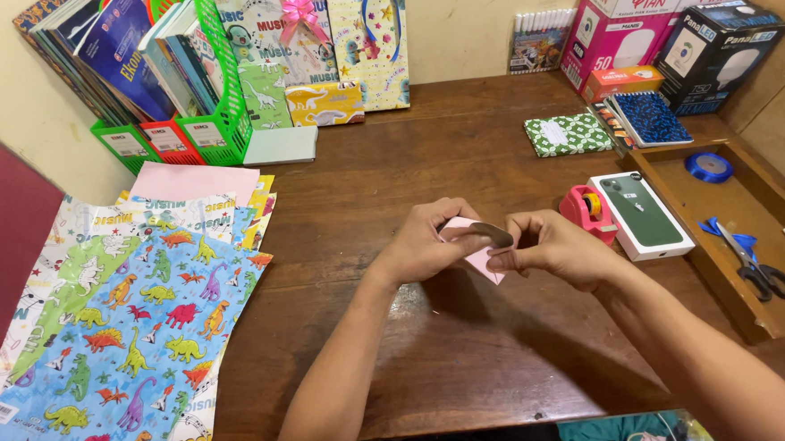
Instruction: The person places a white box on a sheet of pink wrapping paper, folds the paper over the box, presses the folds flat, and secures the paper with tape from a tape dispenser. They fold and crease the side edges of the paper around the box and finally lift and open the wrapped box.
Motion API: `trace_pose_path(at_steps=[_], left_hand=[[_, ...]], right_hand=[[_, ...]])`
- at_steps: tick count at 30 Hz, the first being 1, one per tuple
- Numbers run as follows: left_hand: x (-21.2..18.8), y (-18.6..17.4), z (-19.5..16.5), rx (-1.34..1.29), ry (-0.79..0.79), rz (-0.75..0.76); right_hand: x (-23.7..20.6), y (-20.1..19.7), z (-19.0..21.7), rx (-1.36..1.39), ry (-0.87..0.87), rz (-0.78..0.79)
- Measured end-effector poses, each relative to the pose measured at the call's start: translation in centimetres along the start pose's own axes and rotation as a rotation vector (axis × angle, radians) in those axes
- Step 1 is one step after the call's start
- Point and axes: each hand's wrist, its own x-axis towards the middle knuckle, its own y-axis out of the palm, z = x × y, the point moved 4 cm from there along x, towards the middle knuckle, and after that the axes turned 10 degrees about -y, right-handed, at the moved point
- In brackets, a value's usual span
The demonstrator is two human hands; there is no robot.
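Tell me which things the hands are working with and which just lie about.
In hand: pink paper, held by left hand and right hand.
Lying about: wrapping paper, tape dispenser, phone box, scissors, blue ribbon roll.

Taking the white phone box (643, 214) with its green phone picture as my landmark: far behind it, against the wall, stand two pink-and-white cartons (619, 21), with a black bulb box (719, 51) just right of them and a small orange box (620, 81) in front. A green-patterned wrapped packet (569, 134) lies behind the phone box. Far left of it, gift-wrapped parcels with bows (329, 40) lean on the wall.
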Motion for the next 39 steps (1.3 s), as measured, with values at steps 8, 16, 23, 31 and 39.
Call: trace_pose_path(at_steps=[8, 16, 23, 31, 39], left_hand=[[0.0, 0.1, 0.3, -0.117, -0.055, 0.023], [0.2, 0.6, 1.1, -0.424, -0.015, -0.005], [1.0, 0.5, 1.9, -0.473, -0.020, -0.096], [1.2, 0.7, 2.3, -0.472, 0.039, -0.170], [1.4, 1.6, 2.1, -0.581, 0.068, -0.098]], right_hand=[[1.0, -0.4, 0.9, -0.027, 0.045, 0.006], [0.6, 0.0, 3.1, -0.193, 0.020, -0.052], [0.8, -0.7, 3.6, -0.288, 0.008, -0.078], [0.5, -1.4, 2.4, -0.276, -0.083, -0.190], [0.8, -0.5, 3.6, -0.397, -0.167, -0.259]])
